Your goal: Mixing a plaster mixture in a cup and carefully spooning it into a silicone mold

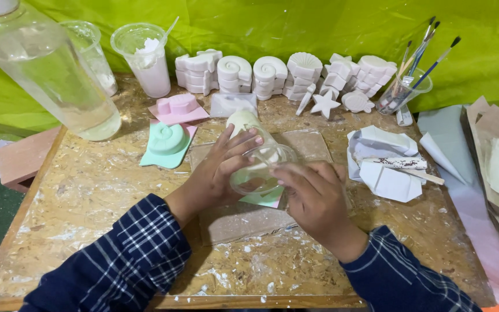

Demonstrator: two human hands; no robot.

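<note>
Near the middle of the board [88, 190], both hands close on a clear plastic cup [261, 167] tipped on its side, over a mint-green mould [264, 199]. Left hand [218, 173] wraps it, fingers curled round the wall; right hand [313, 193] pinches the rim. Best, I'd say, to keep the tilt slow and the mouth low over the mould. Another green mould [167, 144] sits toward the far left corner, white plaster casts [270, 75] line the far edge.

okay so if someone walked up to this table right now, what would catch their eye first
Probably both hands, left hand and right hand, gripping a clear plastic cup tipped on its side at the table's middle. Behind runs a row of white plaster shells against the bright green cloth, with a big clear bottle far left.
</note>
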